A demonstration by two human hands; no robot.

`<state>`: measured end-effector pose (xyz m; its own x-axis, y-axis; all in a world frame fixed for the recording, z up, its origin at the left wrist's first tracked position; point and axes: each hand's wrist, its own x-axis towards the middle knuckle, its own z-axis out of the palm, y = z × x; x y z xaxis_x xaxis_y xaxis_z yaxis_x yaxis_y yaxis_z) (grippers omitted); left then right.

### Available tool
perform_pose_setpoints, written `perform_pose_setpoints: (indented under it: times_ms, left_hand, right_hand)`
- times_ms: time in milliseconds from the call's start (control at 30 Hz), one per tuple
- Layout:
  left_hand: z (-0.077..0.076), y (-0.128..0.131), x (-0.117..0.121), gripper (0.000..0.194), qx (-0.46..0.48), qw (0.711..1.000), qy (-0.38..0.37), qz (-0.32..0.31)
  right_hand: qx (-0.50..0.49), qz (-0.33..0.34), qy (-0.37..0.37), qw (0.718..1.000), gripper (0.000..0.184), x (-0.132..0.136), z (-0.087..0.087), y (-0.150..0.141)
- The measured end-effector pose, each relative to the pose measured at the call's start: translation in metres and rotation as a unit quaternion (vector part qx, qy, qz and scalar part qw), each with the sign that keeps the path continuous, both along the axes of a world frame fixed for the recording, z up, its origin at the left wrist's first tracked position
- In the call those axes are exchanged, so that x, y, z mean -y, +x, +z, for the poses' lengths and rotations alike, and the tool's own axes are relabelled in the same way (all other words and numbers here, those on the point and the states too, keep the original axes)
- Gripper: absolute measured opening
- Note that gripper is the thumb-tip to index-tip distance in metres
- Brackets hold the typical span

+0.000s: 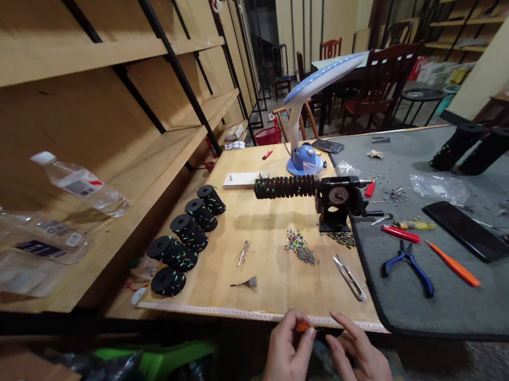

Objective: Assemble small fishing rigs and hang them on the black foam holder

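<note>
Low at the table's front edge, my left hand [290, 353] pinches a small orange bundle [303, 326] between thumb and fingers. A thin dark tip sticks out of the bundle towards the right. My right hand [359, 357] is just beside it, thumb and index finger apart, with nothing I can make out between them. On the table beyond lie a heap of mixed coloured beads [295, 240], a heap of small grey pieces [306, 256] and a pair of thread snips [349, 278]. Behind them stands a black hand-cranked winder [333, 199] carrying a row of black foam discs [284, 187].
Black foam spools [188, 231] line the table's left side. A blue desk lamp [301, 159] stands at the back. On the grey mat [409, 314] lie blue-handled pliers [407, 267], an orange tool [453, 263] and a black phone [467, 231]. Wooden shelving [146, 216] with bottles borders the left.
</note>
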<state>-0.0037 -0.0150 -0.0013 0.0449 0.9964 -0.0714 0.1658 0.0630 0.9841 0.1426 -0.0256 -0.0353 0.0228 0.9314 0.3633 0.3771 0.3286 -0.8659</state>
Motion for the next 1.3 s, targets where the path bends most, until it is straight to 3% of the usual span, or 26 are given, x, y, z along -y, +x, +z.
perform_pose_setpoints:
  times_ms: [567, 767, 1000, 1300]
  left_hand:
    - [0.003, 0.001, 0.000, 0.015, -0.014, 1.000, 0.011, 0.000]
    - [0.008, 0.003, 0.000, 0.016, -0.029, 0.999, 0.020, -0.012]
    - [0.009, 0.004, -0.002, 0.014, -0.027, 0.999, 0.014, -0.023]
    - [0.010, 0.005, -0.002, 0.015, -0.029, 0.999, 0.010, -0.017]
  right_hand:
    - [-0.017, -0.013, -0.013, 1.000, 0.030, -0.001, 0.000, -0.004]
    - [-0.065, -0.025, -0.090, 0.993, 0.035, -0.003, 0.005, -0.004]
    - [-0.177, 0.077, -0.255, 0.947, 0.043, -0.014, 0.014, -0.002]
    - [-0.284, 0.097, -0.331, 0.895, 0.048, -0.019, 0.028, -0.008]
